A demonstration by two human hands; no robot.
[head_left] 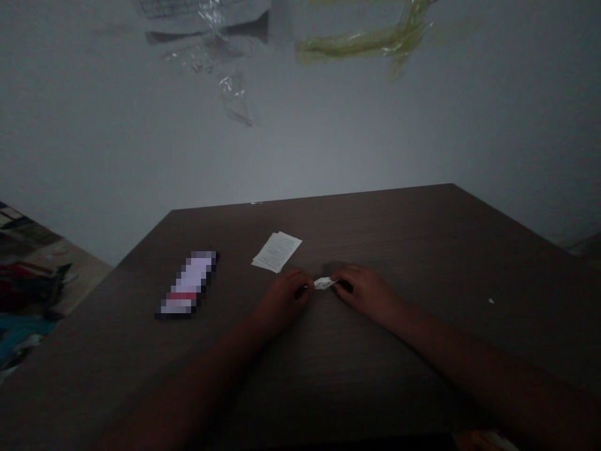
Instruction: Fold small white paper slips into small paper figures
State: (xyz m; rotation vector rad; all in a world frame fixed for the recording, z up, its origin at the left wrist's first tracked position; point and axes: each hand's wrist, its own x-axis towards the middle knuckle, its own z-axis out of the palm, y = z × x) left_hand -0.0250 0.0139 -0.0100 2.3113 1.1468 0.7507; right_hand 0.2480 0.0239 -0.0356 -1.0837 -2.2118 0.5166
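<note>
Between my two hands a small folded piece of white paper is held just over the dark table. My left hand pinches its left end, fingers curled. At the right end, the fingers of my right hand are closed on the same paper. Parts of the paper are hidden by the fingertips. Just beyond my left hand lie printed paper sheets, a few stacked slightly askew, with lines of small text that I cannot read.
On the left of the dark wooden table lies a phone with its screen lit and blurred. A tiny white scrap is at the right. A pale wall with tape marks stands behind. Cluttered items are beyond the left edge.
</note>
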